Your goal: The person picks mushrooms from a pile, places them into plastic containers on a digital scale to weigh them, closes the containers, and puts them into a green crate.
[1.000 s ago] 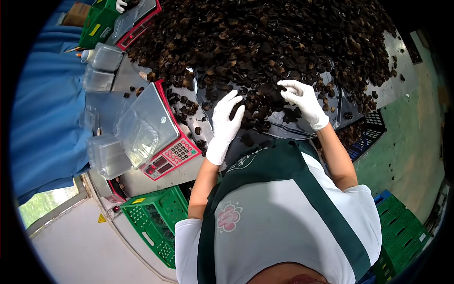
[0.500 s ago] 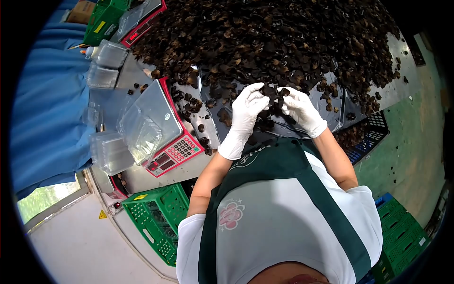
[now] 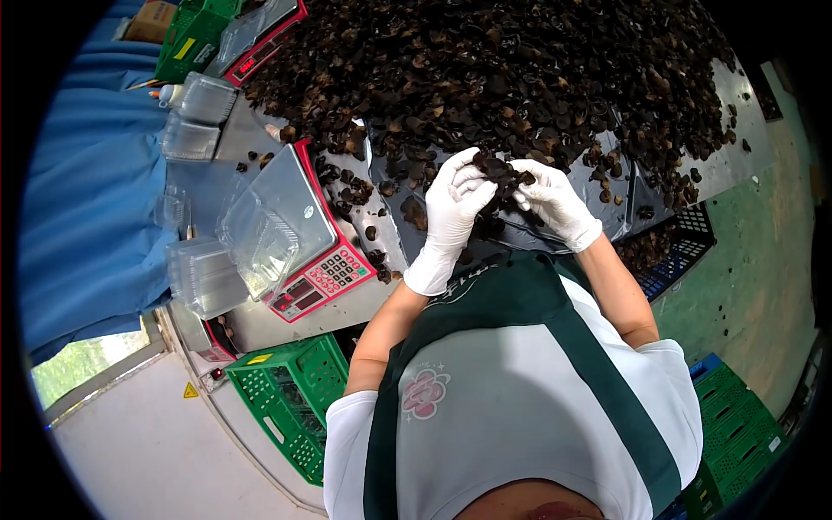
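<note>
My left hand (image 3: 457, 206), in a white glove, is closed on a dark, ruffled wood ear mushroom (image 3: 497, 172), thumb and fingers at its left edge. My right hand (image 3: 557, 206), gloved too, pinches the right side of the same dark clump. Whether it is one piece or a few cannot be made out. Both hands are over the near edge of a large heap of wood ear mushrooms (image 3: 485, 78), above grey plastic sheeting (image 3: 615, 227) on the table.
Left of my hands stands a red scale (image 3: 321, 282) with a clear plastic box (image 3: 264, 243) on it. More clear boxes (image 3: 204, 277) lie beside it. A green crate (image 3: 290, 399) is below the table; a dark crate (image 3: 685, 247) sits at right. A second scale (image 3: 260, 43) is at upper left.
The dark mushroom clump shows more between my fingers. My left hand has turned slightly, and both hands stay close together in nearly the same place.
</note>
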A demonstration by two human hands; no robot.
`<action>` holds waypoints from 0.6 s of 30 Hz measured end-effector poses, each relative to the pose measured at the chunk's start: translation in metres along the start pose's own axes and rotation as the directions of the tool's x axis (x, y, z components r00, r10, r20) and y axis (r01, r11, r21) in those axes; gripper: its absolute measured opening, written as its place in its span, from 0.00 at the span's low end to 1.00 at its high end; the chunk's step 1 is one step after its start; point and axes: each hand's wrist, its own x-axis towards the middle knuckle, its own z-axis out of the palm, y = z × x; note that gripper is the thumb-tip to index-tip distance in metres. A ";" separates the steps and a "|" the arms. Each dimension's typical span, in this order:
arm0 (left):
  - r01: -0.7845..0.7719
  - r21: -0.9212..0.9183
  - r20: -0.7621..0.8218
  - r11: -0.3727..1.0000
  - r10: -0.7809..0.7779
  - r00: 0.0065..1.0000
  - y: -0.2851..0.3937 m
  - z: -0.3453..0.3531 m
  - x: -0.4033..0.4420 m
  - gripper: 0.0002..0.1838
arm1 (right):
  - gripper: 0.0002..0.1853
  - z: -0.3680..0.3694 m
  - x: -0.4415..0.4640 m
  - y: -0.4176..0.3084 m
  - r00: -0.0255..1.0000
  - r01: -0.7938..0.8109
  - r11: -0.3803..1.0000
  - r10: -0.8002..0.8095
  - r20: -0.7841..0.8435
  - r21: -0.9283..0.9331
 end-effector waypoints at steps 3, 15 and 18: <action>-0.025 0.059 0.011 0.998 0.024 1.000 0.000 0.000 0.000 0.32 | 0.21 -0.002 0.001 0.005 1.000 -0.012 1.000 0.012 0.009 0.022; -0.009 0.109 0.002 0.994 0.008 1.000 0.008 0.008 -0.004 0.12 | 0.10 0.011 -0.003 -0.003 0.989 -0.149 0.977 0.149 0.015 0.151; 0.020 0.152 -0.036 0.988 -0.015 0.999 0.010 0.010 -0.005 0.09 | 0.10 0.008 -0.003 0.000 0.990 -0.143 0.982 0.141 0.024 0.126</action>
